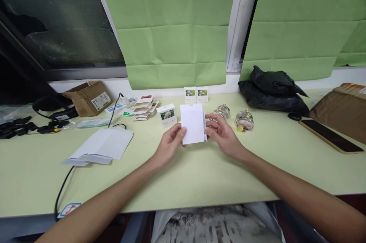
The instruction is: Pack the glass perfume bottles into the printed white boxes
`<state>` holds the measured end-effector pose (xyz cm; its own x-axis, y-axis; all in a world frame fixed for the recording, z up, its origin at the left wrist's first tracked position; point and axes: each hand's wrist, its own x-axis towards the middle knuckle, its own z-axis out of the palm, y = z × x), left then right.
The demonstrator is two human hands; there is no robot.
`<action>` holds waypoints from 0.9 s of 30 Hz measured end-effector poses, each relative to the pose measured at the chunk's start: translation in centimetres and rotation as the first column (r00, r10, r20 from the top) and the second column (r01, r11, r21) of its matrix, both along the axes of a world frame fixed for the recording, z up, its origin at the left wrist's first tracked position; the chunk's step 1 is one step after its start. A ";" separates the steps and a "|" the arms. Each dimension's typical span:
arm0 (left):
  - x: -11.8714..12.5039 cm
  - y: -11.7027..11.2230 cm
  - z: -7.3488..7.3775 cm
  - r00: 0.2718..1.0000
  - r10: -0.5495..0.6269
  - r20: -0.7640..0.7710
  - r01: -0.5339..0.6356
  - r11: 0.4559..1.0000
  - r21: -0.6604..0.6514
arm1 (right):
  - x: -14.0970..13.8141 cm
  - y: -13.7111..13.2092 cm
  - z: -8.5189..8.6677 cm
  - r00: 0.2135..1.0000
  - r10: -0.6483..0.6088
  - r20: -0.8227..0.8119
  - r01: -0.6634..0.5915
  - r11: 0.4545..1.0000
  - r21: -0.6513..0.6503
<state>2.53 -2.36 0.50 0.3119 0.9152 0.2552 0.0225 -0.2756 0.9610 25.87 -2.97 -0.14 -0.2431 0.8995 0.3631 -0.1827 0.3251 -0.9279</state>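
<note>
Between my two hands I hold a small white paper box [193, 124] up over the table, its plain side facing me. My left hand [169, 142] grips its left edge, thumb on the front. On the right, flaps stick out along the box's edge, and my right hand [223, 134] pinches there with thumb and fingers. Just behind stands a white box with a flower picture [167, 116]. Two similar small boxes [196, 94] stand side by side at the wall. Right of my hands are ornate glass jars [244, 120] with gold trim, one partly hidden by my right hand.
Folded white sheets [100, 145] lie at left over a black cable. Behind them are stacked paper packets [145, 107] and an open cardboard box [87, 98]. At right are a black plastic bag [273, 90], a phone [330, 136] and a brown parcel [343, 109].
</note>
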 end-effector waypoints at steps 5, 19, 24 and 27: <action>0.0 0.2 0.1 0.999 0.023 0.021 -0.023 1.000 -0.010 | -0.1 -0.1 0.1 0.999 -0.023 0.036 0.023 1.000 0.019; -0.2 0.7 -0.2 0.999 0.028 0.045 -0.024 0.995 -0.095 | 1.4 -0.3 0.8 0.988 0.007 0.151 -0.013 0.999 0.040; 0.1 0.6 -0.4 1.000 -0.016 -0.024 0.014 0.998 -0.058 | 3.0 -0.1 2.1 0.974 0.124 0.191 -0.121 0.992 -0.028; 0.2 0.5 -0.8 0.997 -0.039 -0.061 0.037 0.999 -0.023 | 3.7 0.0 2.6 0.958 0.162 0.239 -0.157 0.987 -0.040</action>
<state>2.71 -1.83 -0.29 0.3610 0.9076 0.2144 0.0712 -0.2561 0.9640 29.58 -2.98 2.46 -0.4616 0.8485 0.2587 -0.0015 0.2909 -0.9568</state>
